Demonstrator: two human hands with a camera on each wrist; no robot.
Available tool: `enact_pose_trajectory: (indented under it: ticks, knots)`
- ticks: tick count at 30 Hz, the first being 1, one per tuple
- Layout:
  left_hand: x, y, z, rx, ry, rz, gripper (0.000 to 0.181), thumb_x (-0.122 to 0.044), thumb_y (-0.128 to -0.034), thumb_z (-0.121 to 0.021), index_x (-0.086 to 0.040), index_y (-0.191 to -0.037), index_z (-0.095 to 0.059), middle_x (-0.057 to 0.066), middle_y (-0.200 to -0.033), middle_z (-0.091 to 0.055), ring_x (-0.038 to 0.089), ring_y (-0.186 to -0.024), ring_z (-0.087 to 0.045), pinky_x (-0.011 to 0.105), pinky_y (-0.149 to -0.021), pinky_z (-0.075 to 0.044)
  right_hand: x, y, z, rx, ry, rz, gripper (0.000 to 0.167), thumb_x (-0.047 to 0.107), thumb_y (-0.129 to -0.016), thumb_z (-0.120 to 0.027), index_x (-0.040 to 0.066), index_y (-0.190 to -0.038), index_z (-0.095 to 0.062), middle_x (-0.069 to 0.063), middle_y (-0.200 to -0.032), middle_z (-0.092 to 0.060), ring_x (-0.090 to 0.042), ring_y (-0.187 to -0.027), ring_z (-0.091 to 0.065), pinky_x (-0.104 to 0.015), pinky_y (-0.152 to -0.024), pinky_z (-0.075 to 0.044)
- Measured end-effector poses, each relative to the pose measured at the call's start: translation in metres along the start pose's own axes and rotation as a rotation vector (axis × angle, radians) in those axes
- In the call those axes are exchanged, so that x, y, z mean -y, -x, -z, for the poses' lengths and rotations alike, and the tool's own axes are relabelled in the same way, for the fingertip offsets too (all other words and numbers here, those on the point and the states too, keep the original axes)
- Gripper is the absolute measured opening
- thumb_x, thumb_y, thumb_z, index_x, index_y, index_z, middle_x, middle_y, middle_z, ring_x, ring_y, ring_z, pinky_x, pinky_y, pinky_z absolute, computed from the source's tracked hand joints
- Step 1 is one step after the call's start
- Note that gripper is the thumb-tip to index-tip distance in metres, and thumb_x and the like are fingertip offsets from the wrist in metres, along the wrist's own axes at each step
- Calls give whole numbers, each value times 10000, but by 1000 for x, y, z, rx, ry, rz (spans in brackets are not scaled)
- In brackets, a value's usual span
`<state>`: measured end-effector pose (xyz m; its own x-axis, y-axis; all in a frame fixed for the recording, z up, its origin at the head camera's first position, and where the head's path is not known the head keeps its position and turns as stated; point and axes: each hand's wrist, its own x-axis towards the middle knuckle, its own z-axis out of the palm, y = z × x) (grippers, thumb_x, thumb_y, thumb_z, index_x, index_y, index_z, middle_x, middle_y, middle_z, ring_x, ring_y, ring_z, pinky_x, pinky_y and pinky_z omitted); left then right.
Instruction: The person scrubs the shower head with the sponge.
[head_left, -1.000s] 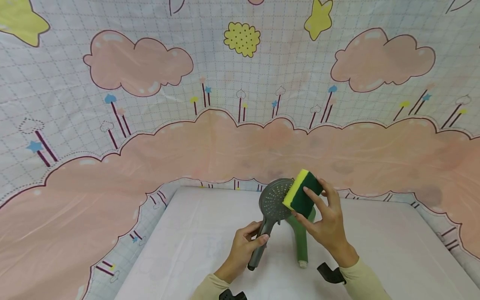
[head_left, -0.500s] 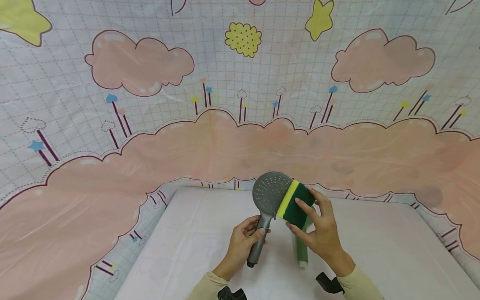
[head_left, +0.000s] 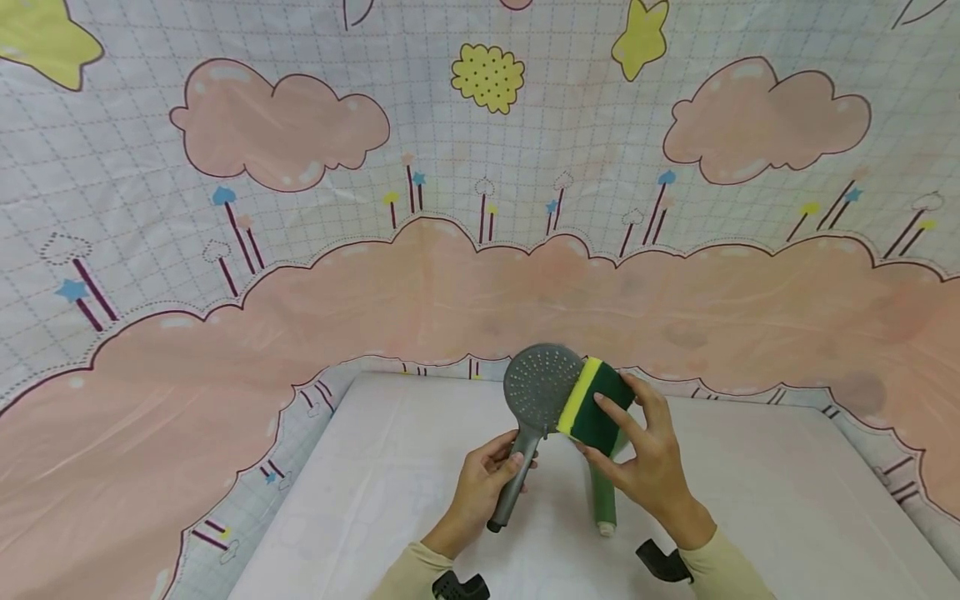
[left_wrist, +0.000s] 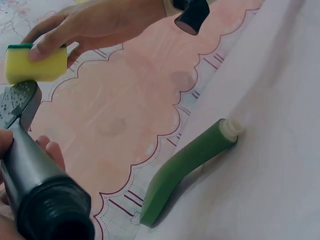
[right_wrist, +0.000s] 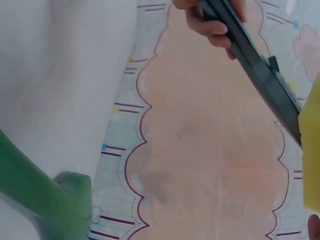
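Observation:
My left hand (head_left: 480,487) grips the handle of a grey shower head (head_left: 543,387), whose nozzle face is turned up toward the head camera. In my right hand (head_left: 654,454) is a sponge (head_left: 600,408), yellow on one side and dark green on the other, pinched between thumb and fingers. Its yellow side (left_wrist: 37,65) touches the right edge of the shower head's round face, as the left wrist view also shows. Beneath the right hand lies a green shower head (head_left: 603,500) with a pale threaded end; in the head view its upper part is hidden behind the sponge and hand.
A white table (head_left: 360,500) lies under both hands. Behind it hangs a patterned cloth (head_left: 480,292) with pink clouds and yellow stars. Black camera mounts (head_left: 663,560) sit at both wrists.
The grey shower head has shifted up and left. The sponge moved down and left with it, then slightly back right along the face's edge. The green shower head has not moved.

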<state>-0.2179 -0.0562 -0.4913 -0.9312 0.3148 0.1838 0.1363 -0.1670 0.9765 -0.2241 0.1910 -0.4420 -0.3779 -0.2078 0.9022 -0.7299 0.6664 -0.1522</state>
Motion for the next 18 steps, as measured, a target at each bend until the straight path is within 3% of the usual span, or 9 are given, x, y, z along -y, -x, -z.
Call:
enact_pose_trajectory:
  ticks: [4,10,18]
  knots:
    - [1,0,7,35,-33,-4,535,-199,-998,-569,44,-1448,-413,314,-1267,-593,93,-1027,-663,273,-801,-576,-1,-2,5,19,-18,-4,664,644,-882,-578,106,-1263,-652,-255,-1446,-448,-357,-1275,-426,-159,-1033,-283]
    - [2,1,17,24,-120,-32,543,-180,-992,-578,60,-1449,-407,294,-1297,-588,96,-1052,-661,249,-829,-559,0,-4,9,69,-22,-12,667,666,-881,-552,132,-1270,-646,-246,-1445,-446,-328,-1286,-422,-162,-1016,-293]
    - [6,1,25,13,-258,-105,497,-143,-986,-580,73,-1416,-454,278,-1387,-536,329,-1189,-616,269,-916,-540,0,-8,14,108,-54,-31,674,664,-874,-561,142,-1294,-635,-253,-1450,-434,-319,-1311,-406,-231,-974,-329]
